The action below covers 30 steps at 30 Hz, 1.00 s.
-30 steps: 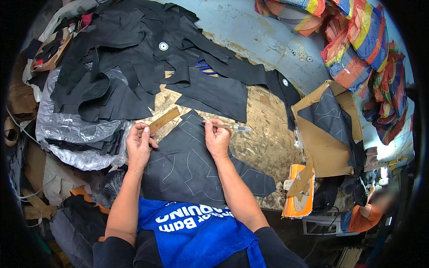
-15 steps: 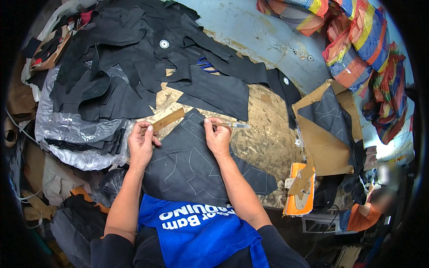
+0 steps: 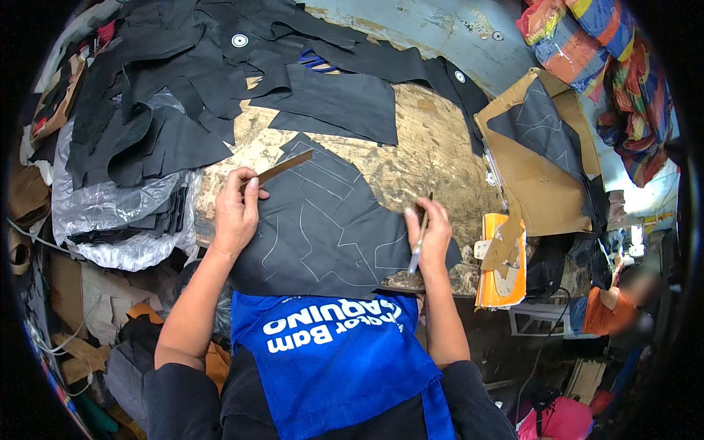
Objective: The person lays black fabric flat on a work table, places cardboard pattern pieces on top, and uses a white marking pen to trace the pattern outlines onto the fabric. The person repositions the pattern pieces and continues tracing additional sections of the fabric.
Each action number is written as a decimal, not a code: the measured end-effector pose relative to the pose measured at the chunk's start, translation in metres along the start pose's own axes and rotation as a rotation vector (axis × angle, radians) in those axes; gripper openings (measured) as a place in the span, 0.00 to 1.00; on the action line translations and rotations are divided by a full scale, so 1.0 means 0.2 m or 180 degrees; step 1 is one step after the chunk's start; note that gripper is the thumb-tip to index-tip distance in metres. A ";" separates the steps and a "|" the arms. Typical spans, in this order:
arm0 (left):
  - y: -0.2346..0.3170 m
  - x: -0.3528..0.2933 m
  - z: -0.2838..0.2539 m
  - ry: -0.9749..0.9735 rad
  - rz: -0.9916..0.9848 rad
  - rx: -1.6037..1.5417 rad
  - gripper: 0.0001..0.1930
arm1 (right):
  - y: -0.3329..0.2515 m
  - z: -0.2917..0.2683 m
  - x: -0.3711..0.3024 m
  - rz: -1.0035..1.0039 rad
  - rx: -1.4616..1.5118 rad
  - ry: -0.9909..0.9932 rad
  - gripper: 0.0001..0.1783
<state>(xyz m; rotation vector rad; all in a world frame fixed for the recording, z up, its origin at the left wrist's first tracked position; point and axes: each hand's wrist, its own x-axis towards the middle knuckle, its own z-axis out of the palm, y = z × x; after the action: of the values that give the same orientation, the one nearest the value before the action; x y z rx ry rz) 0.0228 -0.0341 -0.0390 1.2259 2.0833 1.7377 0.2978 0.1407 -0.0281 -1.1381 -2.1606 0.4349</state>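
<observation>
My left hand [image 3: 240, 205] pinches one end of a narrow brown strip [image 3: 282, 169], seen nearly edge-on. The strip's other end reaches over the top of a black leather-like sheet [image 3: 293, 235] marked with pale outlines of shapes. At the sheet's right side, my right hand [image 3: 431, 231] grips a slim pen [image 3: 419, 246]. Its dark tip points away from me and its clear end toward me. The sheet spreads over the near part of the worn wooden table [image 3: 433, 165], right against my blue apron [image 3: 330, 352].
Black cut pieces [image 3: 161, 95] are heaped at the far left, partly over clear plastic [image 3: 110, 213]. Blue-handled scissors [image 3: 317, 61] lie among them. A cardboard box [image 3: 539, 176] stands at right beside an orange-covered pad [image 3: 502, 286]. Another person in orange [image 3: 609, 312] is farther right.
My right hand has moved right, away from the strip, and the pen has turned to point away from me. The strip has tilted onto its edge in my left hand. The view has shifted.
</observation>
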 end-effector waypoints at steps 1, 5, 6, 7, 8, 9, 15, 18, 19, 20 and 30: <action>0.00 0.01 0.02 -0.0061 0.0059 0.0057 0.05 | 0.03 0.01 -0.01 -0.0311 -0.0028 0.0058 0.19; -0.02 0.18 0.15 -0.0193 0.0294 0.0131 0.05 | 0.15 0.07 0.11 -0.0528 -0.0414 0.0153 0.21; -0.03 0.23 0.19 -0.0140 0.0433 0.0047 0.05 | 0.19 0.07 0.17 -0.0517 -0.0399 0.0210 0.21; -0.04 0.29 0.23 -0.0126 0.0372 -0.0007 0.05 | 0.22 0.08 0.23 -0.0420 -0.0408 0.0212 0.21; -0.05 0.33 0.27 -0.0096 0.0342 -0.0095 0.06 | 0.25 0.08 0.27 -0.0397 -0.0415 0.0251 0.21; -0.05 0.36 0.29 -0.0065 0.0309 -0.0187 0.06 | 0.26 0.08 0.29 -0.0380 -0.0408 0.0253 0.20; -0.05 0.30 0.17 0.0139 0.0444 -0.0180 0.05 | 0.22 -0.01 0.18 -0.0417 -0.0235 0.0642 0.13; -0.07 0.15 -0.05 0.0251 0.0012 -0.0052 0.05 | 0.18 -0.18 -0.17 0.0273 0.1715 0.0570 0.15; -0.08 0.12 -0.12 0.0396 -0.0064 0.0134 0.05 | 0.17 -0.25 -0.32 0.0120 0.1515 0.0651 0.14; -0.10 0.09 -0.18 0.0571 -0.0084 0.0250 0.04 | 0.17 -0.29 -0.48 0.0052 0.1628 0.0670 0.11; -0.18 0.05 -0.25 0.0577 0.0027 -0.0188 0.04 | 0.46 -0.18 -1.03 0.1530 -0.0214 0.0063 0.11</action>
<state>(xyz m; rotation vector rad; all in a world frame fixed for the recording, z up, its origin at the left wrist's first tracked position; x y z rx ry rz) -0.0306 -0.0646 -0.0515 1.1002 2.1072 1.9662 0.4635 0.0233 -0.1325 -1.6977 -1.8839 0.5569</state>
